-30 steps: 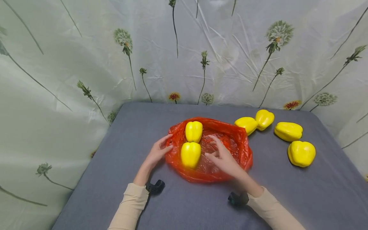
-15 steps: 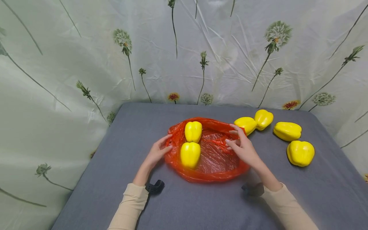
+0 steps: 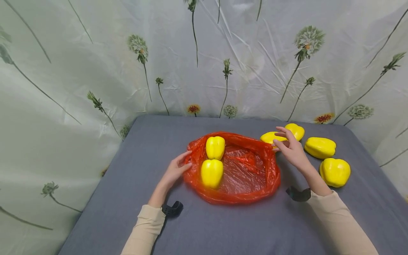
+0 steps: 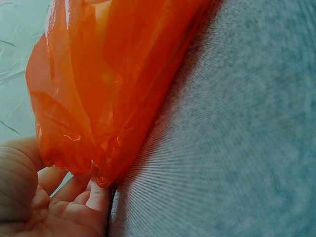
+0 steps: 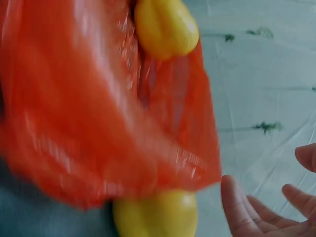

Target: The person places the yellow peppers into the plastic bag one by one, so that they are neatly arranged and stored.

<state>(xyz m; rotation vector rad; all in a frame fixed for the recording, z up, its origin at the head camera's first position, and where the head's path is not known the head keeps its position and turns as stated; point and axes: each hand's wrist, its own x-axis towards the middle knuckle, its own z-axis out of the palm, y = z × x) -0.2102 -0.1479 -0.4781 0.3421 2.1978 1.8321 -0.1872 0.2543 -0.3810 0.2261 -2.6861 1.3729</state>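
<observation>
An opened red plastic bag (image 3: 239, 198) lies on the table. Two yellow bell peppers, the far one (image 3: 215, 147) and the near one (image 3: 211, 173), sit inside its left half. My left hand (image 3: 174, 170) holds the bag's left edge; in the left wrist view its thumb and fingers meet the gathered plastic (image 4: 98, 143). My right hand (image 3: 292, 150) hovers just right of the bag with fingers spread and nothing in them. Beneath its fingertips lies a yellow bell pepper (image 3: 269, 136), partly hidden by the hand. Another pepper (image 3: 296, 131) stands right behind the fingers.
Two more yellow bell peppers, one farther back (image 3: 320, 147) and one nearer (image 3: 334, 172), lie at the right of the grey cloth-covered table (image 3: 223, 230). A flower-printed curtain (image 3: 178, 53) hangs along the back and left.
My right hand has moved from above the bag's inside, rightward past its right rim, to the peppers outside. The left hand and the two bagged peppers have stayed put.
</observation>
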